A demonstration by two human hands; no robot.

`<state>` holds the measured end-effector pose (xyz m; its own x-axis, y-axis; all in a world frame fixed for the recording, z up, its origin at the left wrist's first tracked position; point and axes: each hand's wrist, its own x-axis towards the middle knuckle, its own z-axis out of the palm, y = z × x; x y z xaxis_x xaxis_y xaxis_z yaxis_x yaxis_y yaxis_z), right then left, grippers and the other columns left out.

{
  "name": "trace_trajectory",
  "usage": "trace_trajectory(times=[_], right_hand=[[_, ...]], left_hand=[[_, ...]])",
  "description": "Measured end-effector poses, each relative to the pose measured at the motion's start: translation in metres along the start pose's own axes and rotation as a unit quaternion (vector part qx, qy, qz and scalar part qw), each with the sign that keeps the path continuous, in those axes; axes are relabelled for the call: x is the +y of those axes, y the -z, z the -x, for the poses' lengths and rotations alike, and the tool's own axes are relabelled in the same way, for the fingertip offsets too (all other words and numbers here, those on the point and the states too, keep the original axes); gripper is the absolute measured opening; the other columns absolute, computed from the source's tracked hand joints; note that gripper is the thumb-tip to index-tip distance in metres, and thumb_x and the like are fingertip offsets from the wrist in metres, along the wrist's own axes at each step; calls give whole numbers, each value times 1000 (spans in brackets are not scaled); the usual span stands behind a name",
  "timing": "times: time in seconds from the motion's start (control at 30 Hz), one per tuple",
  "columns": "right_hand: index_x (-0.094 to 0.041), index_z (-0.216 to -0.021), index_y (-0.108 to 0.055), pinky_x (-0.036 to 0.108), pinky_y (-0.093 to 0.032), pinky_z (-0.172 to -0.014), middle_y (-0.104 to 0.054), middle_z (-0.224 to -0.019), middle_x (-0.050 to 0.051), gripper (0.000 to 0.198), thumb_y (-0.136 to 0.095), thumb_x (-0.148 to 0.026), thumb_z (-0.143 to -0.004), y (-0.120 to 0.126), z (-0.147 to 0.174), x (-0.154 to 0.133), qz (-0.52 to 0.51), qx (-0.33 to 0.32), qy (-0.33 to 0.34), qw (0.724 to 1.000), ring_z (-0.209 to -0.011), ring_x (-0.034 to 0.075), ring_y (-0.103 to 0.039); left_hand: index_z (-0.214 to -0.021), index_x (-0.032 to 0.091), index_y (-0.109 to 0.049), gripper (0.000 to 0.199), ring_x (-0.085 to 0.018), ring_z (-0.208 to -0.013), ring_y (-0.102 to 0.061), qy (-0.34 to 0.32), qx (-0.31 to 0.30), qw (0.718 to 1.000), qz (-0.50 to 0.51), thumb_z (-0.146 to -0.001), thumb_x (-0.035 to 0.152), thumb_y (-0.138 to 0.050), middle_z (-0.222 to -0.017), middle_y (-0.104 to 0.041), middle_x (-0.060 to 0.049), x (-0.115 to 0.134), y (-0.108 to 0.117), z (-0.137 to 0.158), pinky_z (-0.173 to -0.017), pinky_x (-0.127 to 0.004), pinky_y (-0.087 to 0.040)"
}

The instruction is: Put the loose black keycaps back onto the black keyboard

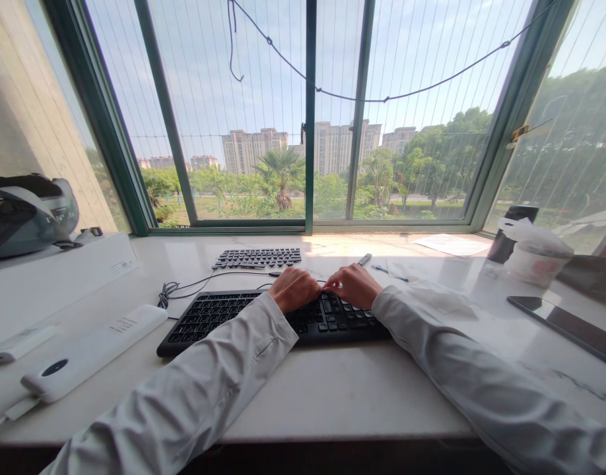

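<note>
Both hands rest knuckles-up on the right half of a black keyboard [224, 320] that lies near the middle of the pale desk [333, 389]. The left hand [294, 289] and right hand [353, 285] sit side by side, fingers curled down onto the keys and holding nothing; the fingertips themselves are hidden under the knuckles, so which keys they press cannot be told. White sleeves cover both wrists. Just beyond lies a second keyboard [258, 258], its cable looping left. Far right, a white cup [533, 254] hides part of a dark one, and a dark flat slab [565, 323] runs out of view.
</note>
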<state>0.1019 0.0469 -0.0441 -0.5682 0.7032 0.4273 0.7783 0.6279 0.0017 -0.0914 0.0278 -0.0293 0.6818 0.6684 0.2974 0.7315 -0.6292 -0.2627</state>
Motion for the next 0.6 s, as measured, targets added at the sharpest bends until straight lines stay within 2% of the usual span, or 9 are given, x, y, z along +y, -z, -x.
trace_trajectory(times=[0.13, 0.4, 0.6], right_hand=[[-29, -87, -76, 28, -43, -67, -73, -77, 4, 19, -60, -36, -82, 2, 0, -3, 9, -3, -8, 1000, -72, 19, -65], [-21, -79, -76, 31, -42, -76, -73, -79, 9, 21, -55, -25, -82, 16, 2, -11, 37, -56, 85, 994, -75, 21, -65], [-13, -76, -73, 34, -35, -80, -70, -73, 14, 30, -46, -24, -85, 29, 1, -30, 154, -118, 97, 976, -70, 19, -63]], left_hand=[[-77, 20, -75, 41, -24, -66, -65, -8, 11, 1000, -4, -89, 36, -40, -70, -69, -13, 0, 2, 1, -58, -31, -39], [-87, 27, -77, 32, -23, -66, -64, 29, 41, 998, 48, -79, 40, -49, -67, -69, -9, 5, 3, 5, -61, -31, -41], [-76, 22, -77, 35, -24, -66, -65, 29, 31, 999, 16, -78, 42, -48, -68, -69, -11, 9, 4, 2, -60, -31, -41]])
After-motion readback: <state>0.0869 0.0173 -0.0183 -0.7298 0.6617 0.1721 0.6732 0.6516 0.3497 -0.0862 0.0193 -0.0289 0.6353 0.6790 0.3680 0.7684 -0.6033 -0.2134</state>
